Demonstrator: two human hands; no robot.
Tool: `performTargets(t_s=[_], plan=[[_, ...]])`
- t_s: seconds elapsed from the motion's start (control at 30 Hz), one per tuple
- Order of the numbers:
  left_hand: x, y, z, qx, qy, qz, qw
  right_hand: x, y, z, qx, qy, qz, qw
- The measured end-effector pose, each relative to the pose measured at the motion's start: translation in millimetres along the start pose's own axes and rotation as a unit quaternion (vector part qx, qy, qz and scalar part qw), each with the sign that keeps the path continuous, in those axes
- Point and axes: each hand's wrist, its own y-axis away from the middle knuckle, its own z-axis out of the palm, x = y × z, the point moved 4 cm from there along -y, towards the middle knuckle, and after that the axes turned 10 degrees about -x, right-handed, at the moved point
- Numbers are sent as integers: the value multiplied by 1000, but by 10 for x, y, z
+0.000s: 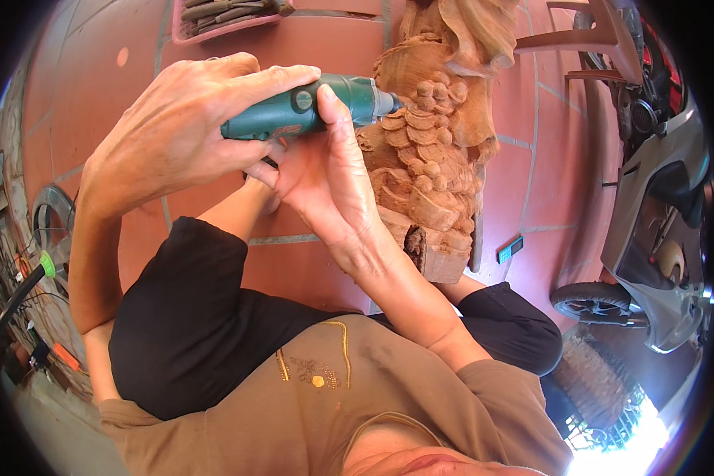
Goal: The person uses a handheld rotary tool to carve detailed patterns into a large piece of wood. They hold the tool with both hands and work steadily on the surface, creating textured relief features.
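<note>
A green rotary tool point(358, 94) lies across both my hands, its metal nose pointing right. My left hand point(178, 119) is closed over the rear of its body, index finger stretched along the top. From below, my right hand point(325, 178) cradles the front part, with the thumb pressed against its side; most of its other fingers are hidden. The tip reaches the edge of a brown wood carving point(428, 147) with rounded, overlapping scale-like shapes and small knobs. Whether the bit touches the wood, I cannot tell. The carving lies between my legs on the tiled floor point(547, 174).
A pink basket point(184, 33) of long-handled tools stands at the far left. Right of the carving lies a small blue keypad phone point(510, 250). A reddish-brown plastic chair point(611, 44) and a grey motorbike point(650, 230) line the right side. Cables and a wheel point(51, 214) sit at the left.
</note>
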Motion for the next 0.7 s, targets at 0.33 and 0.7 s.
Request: performTargets(t_s=[0.33, 0.7], plan=[[-93, 259, 304, 70, 80, -74, 992, 77, -14, -154, 47, 25, 60, 997], [-164, 271, 418, 68, 117, -70, 988, 110, 43, -183, 92, 6, 70, 993]])
